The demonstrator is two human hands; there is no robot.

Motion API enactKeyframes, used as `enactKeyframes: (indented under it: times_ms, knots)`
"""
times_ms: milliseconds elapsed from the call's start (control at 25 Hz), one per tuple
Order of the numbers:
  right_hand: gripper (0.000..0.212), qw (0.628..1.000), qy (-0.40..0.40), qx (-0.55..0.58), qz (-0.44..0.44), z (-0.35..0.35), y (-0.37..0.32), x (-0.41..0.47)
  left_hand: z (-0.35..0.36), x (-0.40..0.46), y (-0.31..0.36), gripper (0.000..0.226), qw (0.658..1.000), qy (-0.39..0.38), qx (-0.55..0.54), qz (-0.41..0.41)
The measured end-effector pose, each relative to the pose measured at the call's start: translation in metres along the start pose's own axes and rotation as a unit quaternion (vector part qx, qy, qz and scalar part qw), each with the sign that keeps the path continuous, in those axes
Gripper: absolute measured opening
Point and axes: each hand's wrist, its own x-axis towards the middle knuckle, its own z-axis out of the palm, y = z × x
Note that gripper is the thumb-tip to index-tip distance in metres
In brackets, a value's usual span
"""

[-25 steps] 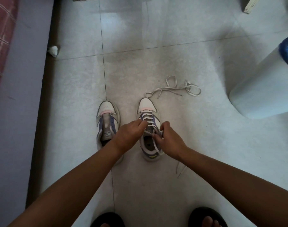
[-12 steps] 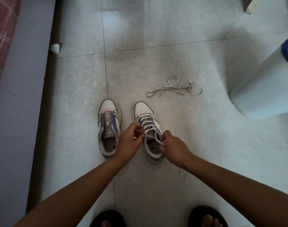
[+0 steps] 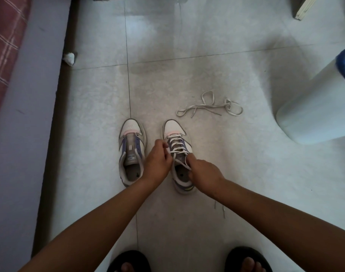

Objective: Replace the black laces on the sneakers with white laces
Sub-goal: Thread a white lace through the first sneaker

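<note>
The fingers of the right hand [image 3: 204, 172] are pinched on the white lace [image 3: 177, 143], near the top holes of the right sneaker [image 3: 178, 154]. The fingers of the left hand [image 3: 158, 160] are curled in at the left side of the same shoe; they seem to hold the other end of that lace, but I cannot see it well enough to be sure.

I think the person is threading the white lace up this shoe. It already crosses back and forth over most of the tongue. Next, I guess, the ends must go through the last holes and get pulled snug, then the other shoe needs its turn.

Now let me count. Two sneakers stand side by side on the floor [image 3: 207, 61]. The left sneaker [image 3: 131, 152] has no lace at all. One loose white lace [image 3: 209, 107] lies far from the shoes, to the right, in a messy loop. I see no black lace anywhere. Two black slippers [image 3: 128, 261] peek in at the near edge. One big white tub [image 3: 314, 107] stands at the right
</note>
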Motion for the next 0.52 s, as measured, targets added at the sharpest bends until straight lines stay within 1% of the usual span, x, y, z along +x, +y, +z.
enactKeyframes:
  times_ms: [40, 80, 120, 200, 240, 280, 320, 360, 400, 440, 520]
  knots:
    - [0.034, 0.999, 0.008, 0.046, 0.009, 0.001, -0.001, -0.001, 0.002, 0.0, 0.002, 0.018, 0.999, 0.028, -0.02, -0.042]
    - [0.029, 0.991, 0.016, 0.127, 0.032, 0.001, 0.0, -0.001, 0.004, -0.001, 0.004, 0.02, 0.996, 0.043, -0.034, -0.064]
    - [0.025, 0.969, 0.017, 0.236, 0.073, -0.001, 0.0, 0.0, 0.006, -0.001, 0.005, 0.022, 0.996, 0.044, -0.037, -0.063]
    - [0.023, 0.886, -0.011, 0.435, 0.16, -0.004, 0.004, 0.0, 0.007, -0.002, 0.004, 0.024, 0.998, 0.025, -0.041, -0.044]
    - [0.022, 0.854, -0.028, 0.486, 0.184, -0.006, 0.005, -0.002, 0.006, -0.003, 0.001, 0.023, 0.998, 0.018, -0.053, -0.042]
    - [0.018, 0.843, -0.042, 0.501, 0.19, -0.007, 0.007, -0.004, 0.004, -0.006, -0.002, 0.022, 0.996, 0.015, -0.071, -0.045]
    - [0.011, 0.846, -0.056, 0.495, 0.189, -0.009, 0.009, -0.007, 0.004, -0.01, -0.006, 0.02, 0.995, 0.015, -0.086, -0.05]
    - [0.009, 0.853, -0.069, 0.484, 0.183, -0.01, 0.01, -0.009, 0.004, -0.015, -0.009, 0.02, 0.994, 0.016, -0.09, -0.058]
    - [0.015, 0.856, -0.083, 0.477, 0.182, -0.01, 0.011, -0.009, 0.006, -0.02, -0.014, 0.023, 0.995, 0.009, -0.079, -0.067]
    - [0.018, 0.851, -0.099, 0.48, 0.188, -0.01, 0.011, -0.01, 0.01, -0.026, -0.016, 0.031, 0.995, -0.015, -0.051, -0.079]
    - [0.018, 0.836, -0.131, 0.494, 0.199, -0.012, 0.008, -0.013, 0.021, -0.035, -0.018, 0.045, 0.99, -0.098, 0.047, -0.093]
